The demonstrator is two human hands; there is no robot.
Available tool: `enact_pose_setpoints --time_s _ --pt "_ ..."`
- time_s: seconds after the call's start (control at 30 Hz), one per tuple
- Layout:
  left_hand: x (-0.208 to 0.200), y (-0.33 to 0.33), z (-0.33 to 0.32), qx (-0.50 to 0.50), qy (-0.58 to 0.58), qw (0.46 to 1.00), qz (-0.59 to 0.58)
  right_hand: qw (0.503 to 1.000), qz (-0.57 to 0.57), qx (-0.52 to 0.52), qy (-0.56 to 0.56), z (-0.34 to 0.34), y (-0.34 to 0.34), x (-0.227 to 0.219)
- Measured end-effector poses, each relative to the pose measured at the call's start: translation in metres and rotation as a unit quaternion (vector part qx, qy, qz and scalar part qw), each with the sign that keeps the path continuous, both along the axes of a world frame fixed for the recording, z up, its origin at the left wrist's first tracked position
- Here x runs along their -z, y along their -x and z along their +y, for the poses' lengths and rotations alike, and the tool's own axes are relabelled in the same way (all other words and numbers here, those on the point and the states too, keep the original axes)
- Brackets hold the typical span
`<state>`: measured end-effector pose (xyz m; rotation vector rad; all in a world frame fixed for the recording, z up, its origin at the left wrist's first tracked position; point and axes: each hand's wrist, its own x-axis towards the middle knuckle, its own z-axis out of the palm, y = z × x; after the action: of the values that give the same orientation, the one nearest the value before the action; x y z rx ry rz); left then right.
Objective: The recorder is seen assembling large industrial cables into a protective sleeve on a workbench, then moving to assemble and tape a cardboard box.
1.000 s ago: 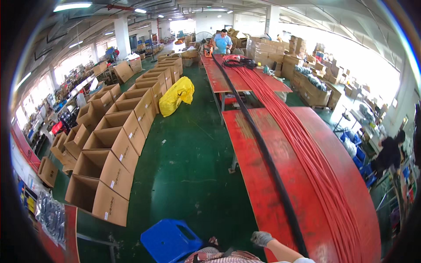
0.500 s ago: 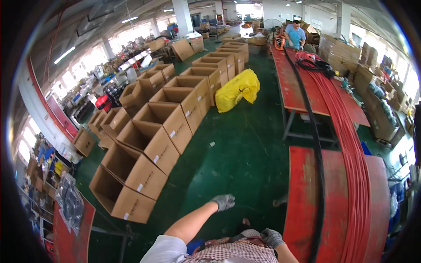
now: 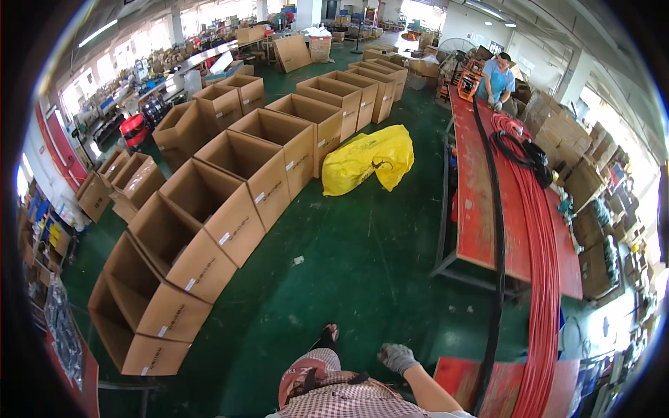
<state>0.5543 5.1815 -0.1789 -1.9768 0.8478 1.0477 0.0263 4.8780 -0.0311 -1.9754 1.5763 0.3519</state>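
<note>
My right hand (image 3: 397, 358) wears a grey knit glove and hangs low at the bottom of the view, holding nothing, its fingers loosely apart. It is above the green floor (image 3: 348, 265), just left of the near end of a long red workbench (image 3: 481, 202). A thick bundle of red cables (image 3: 543, 279) and a black hose (image 3: 496, 279) run along that bench. My left hand is out of sight. My foot (image 3: 327, 338) and patterned clothing (image 3: 334, 393) show below.
A row of open brown cardboard boxes (image 3: 209, 209) lines the left side. A yellow bag (image 3: 369, 160) lies on the floor. Another person in blue (image 3: 498, 80) works at the bench's far end. Stacked boxes (image 3: 571, 139) stand right.
The view has swung left and closer to the boxes. My left arm, stretched forward half a second ago, has dropped out of view. My right hand stays low near the bench.
</note>
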Motion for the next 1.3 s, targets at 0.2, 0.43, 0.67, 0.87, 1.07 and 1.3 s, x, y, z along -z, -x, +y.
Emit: enact_pose_setpoints --time_s 0.2,0.43,0.67,0.87,1.07,1.3 --pt "0.011 0.095 -0.327 0.183 0.146 0.965 0.116 0.992 0.077 -0.004 -0.098 -0.108 0.089 -0.004" --pt "-0.138 0.285 -0.831 0.175 0.583 0.729 0.313 0.984 0.028 0.169 -0.058 -0.277 0.144 -0.010" --pt "-0.084 0.320 -0.952 0.474 0.383 0.741 0.283 0.993 -0.011 0.103 -0.059 -0.502 0.188 -0.013" --pt "-0.033 0.285 -0.887 0.026 0.143 0.986 0.078 0.994 -0.037 0.097 -0.019 -0.682 0.244 -0.030" --pt "0.019 0.241 -0.930 -0.033 0.016 0.998 0.051 0.980 0.064 0.183 -0.049 -0.794 0.286 0.005" --pt "-0.098 0.437 -1.400 0.091 0.225 0.963 0.120 0.958 -0.071 0.279 -0.003 -0.893 0.325 0.002"
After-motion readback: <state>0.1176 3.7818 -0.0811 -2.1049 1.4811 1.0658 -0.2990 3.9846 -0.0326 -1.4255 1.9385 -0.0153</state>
